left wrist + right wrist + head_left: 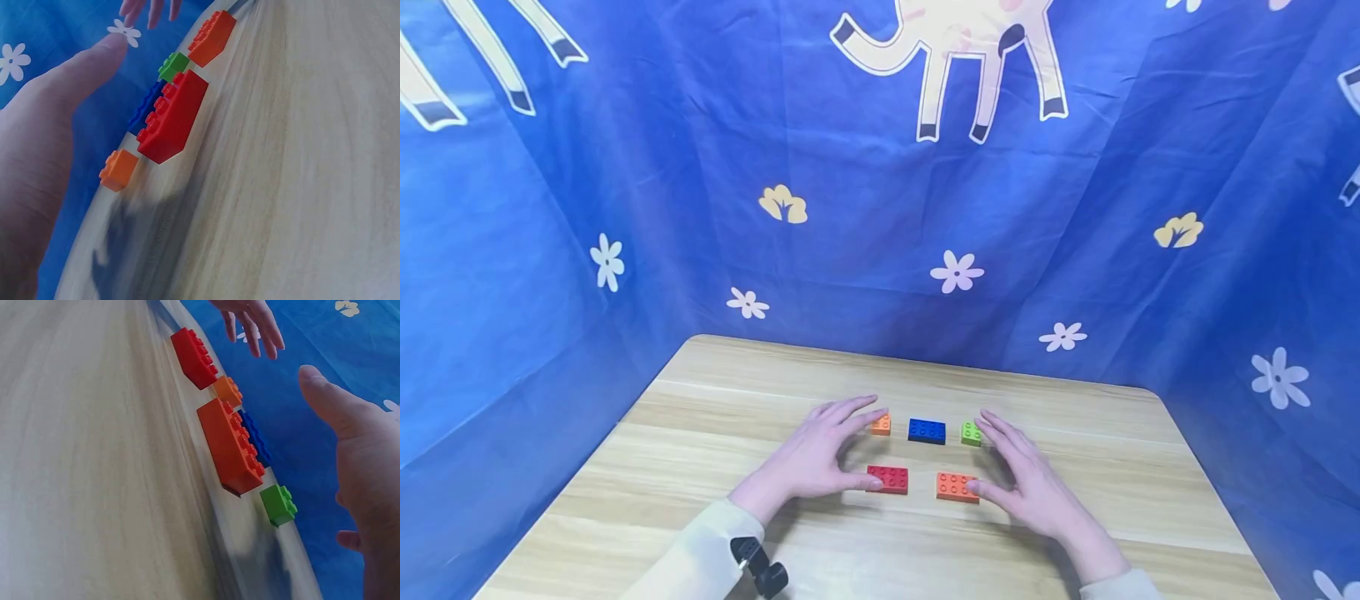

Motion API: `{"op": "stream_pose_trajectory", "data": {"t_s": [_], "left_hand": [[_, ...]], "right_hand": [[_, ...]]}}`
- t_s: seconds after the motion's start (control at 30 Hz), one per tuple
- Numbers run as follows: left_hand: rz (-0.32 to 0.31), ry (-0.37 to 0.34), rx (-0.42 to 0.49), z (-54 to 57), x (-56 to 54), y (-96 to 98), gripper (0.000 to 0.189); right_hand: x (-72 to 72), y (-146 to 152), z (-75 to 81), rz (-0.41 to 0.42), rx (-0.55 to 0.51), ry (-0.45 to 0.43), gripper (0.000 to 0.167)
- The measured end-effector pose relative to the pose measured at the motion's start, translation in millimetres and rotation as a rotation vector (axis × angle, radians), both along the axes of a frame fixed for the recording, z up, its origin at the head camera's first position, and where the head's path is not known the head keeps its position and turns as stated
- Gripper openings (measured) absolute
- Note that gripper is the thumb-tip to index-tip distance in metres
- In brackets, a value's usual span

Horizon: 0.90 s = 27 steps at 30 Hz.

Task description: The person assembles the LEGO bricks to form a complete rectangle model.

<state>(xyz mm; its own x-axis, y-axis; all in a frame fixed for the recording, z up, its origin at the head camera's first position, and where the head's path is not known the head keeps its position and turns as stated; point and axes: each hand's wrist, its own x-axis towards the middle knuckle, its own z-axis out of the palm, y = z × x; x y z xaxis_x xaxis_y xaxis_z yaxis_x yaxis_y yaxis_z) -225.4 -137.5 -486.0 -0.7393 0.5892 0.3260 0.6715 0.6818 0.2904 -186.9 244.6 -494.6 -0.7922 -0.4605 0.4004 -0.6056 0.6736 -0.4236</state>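
Observation:
My left hand (pixel 822 450) hovers with spread fingers over the left side of the bricks. Its thumb overlaps the red brick (pixel 891 478) in the head view, and its fingertips overlap a small orange brick (pixel 882 426). Across from it, my right hand (pixel 1028 475) is spread likewise, its thumb over the corner of the long orange brick (pixel 955 487) and its fingers beside the small green brick (pixel 971 433). Between the hands, in the back row, lies a blue brick (pixel 927 430). Both wrist views show the thumbs raised above the bricks, with nothing held.
The bricks lie separately in two rows on a light wooden table (pixel 700 467). A blue cloth (pixel 865 233) with flower and animal prints hangs behind the table and along both sides. A small black device (pixel 760 567) sits on the left wrist.

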Motion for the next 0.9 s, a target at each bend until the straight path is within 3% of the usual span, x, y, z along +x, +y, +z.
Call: {"op": "stream_pose_trajectory", "data": {"t_s": [0.43, 0.9], "left_hand": [[-0.018, -0.109, 0.079, -13.7, 0.5, -0.3, 0.102], [-0.049, -0.216, 0.116, -17.1, 6.7, 6.1, 0.095]], "right_hand": [[2.9, -7.2, -16.1, 0.007, -0.066, -0.092, 0.092], [5.7, -12.1, -28.1, 0.012, -0.161, -0.186, 0.089]]}}
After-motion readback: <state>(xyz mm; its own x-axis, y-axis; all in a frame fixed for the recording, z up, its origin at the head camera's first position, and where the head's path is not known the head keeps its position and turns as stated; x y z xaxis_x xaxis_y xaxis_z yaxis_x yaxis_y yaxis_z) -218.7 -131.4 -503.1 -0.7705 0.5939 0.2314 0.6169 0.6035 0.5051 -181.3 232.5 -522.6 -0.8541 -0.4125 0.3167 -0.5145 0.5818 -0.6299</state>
